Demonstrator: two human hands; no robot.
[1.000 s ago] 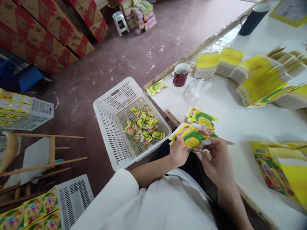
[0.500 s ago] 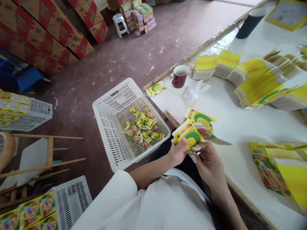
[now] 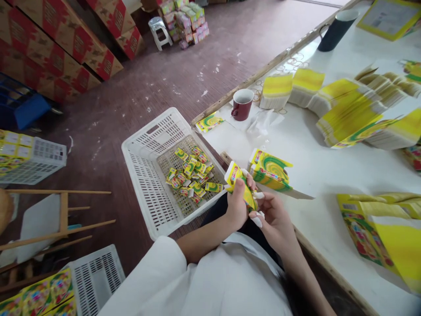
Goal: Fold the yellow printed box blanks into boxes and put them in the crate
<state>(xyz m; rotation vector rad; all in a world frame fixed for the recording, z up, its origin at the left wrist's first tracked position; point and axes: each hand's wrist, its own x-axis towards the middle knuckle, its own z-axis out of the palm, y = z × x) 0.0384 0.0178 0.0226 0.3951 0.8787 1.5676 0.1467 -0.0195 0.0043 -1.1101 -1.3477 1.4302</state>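
My left hand (image 3: 237, 202) is wrapped round a small yellow and green carton (image 3: 233, 173), thumb on the near face and fingers behind. The carton is tilted and squeezed to a narrow shape, its white end flap upward. At its lower end my right hand (image 3: 276, 219) pinches the edge between thumb and fingers. Just behind, on the table edge, lies a stack of flat cartons (image 3: 271, 169) of the same print. A white plastic basket (image 3: 140, 184) to the left holds several folded small cartons (image 3: 192, 169).
On the white table (image 3: 315, 175) stand a maroon mug (image 3: 242, 105), a dark mug (image 3: 337, 33), bundles of yellow flat cartons (image 3: 351, 107) and a larger open box (image 3: 365, 237). More filled baskets (image 3: 49, 156), a wooden chair (image 3: 62, 215) and stacked cardboard boxes (image 3: 66, 37) are on the left.
The held carton has turned from lying broad and flat to a narrow, squeezed shape. Both hands have moved slightly left, away from the stack. The view has shifted a little.
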